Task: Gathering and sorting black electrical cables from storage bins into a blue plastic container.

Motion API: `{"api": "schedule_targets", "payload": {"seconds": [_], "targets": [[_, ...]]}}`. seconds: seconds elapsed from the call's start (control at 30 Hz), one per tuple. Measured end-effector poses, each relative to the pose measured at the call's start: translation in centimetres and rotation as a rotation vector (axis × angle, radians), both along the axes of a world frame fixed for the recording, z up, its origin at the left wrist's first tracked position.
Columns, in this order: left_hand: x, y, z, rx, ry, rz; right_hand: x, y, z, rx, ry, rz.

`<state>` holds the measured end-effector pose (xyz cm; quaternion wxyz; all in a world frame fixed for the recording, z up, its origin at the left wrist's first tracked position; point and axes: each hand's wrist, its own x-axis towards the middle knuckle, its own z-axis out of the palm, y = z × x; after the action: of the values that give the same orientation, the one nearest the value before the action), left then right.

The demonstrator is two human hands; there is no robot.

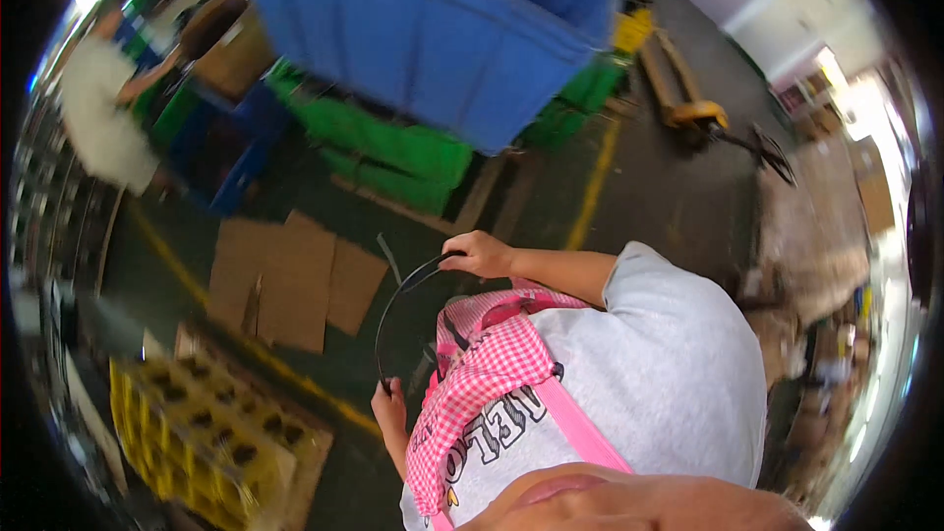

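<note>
Black band (pixel 384 317) is held out in front of you, and it bends in a curve between your two hands. Your right hand (pixel 477 254) grips it at the top, with your fingers curled around it. Your left hand (pixel 390 413) pinches it lower down, near your side. The band looks thin and bendy, and near your right hand it looks like it may double into a loop. A thin grey strip (pixel 389 258) shows just beside the curve, but I cannot tell if it is part of the band.

Right now you seem to be at the step of holding and shaping the band. I think the next move calls for a firm hold with both hands, because a springy band could pop loose if you let go of one side.

Close to the band is your pink checked apron (pixel 501 364), so mind that nothing snags on it. Past your hands, flat brown cardboard (pixel 275 275) lies on the dark green floor. A yellow rack with holes (pixel 197 433) sits near your left side. Farther out, a big blue bin (pixel 423 39) stands over green boxes (pixel 383 152). Well away on the left, another person (pixel 98 98) reaches toward a brown box (pixel 234 59).
</note>
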<state>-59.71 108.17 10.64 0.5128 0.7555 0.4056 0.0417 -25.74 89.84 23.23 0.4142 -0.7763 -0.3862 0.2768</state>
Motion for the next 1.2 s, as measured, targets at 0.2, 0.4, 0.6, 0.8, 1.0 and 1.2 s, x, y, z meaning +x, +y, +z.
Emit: {"api": "schedule_targets", "payload": {"seconds": [0.2,0.4,0.6,0.8,1.0,1.2], "targets": [[6.6,6.7,-1.2,0.308,0.062,-0.514,0.0,-16.4,3.1,-0.139,0.102,-1.08],[19.9,1.1,7.7,-0.197,-0.138,-0.437,0.2,-28.9,6.4,0.723,0.542,-1.477],[29.1,-15.1,13.4,-0.151,-0.178,-0.745,4.5,-38.8,6.7,0.872,0.4,-1.374],[37.6,-34.3,15.1,-0.73,-0.201,-0.843,5.7,-45.1,8.8,0.63,0.161,-1.089],[45.6,-45.9,20.8,-1.449,-0.078,-0.429,5.0,-49.3,9.0,0.36,-0.117,-0.591],[51.2,-45.9,14.1,-1.726,-0.1,0.091,9.5,-52.6,6.4,0.285,0.035,-0.264]]}}
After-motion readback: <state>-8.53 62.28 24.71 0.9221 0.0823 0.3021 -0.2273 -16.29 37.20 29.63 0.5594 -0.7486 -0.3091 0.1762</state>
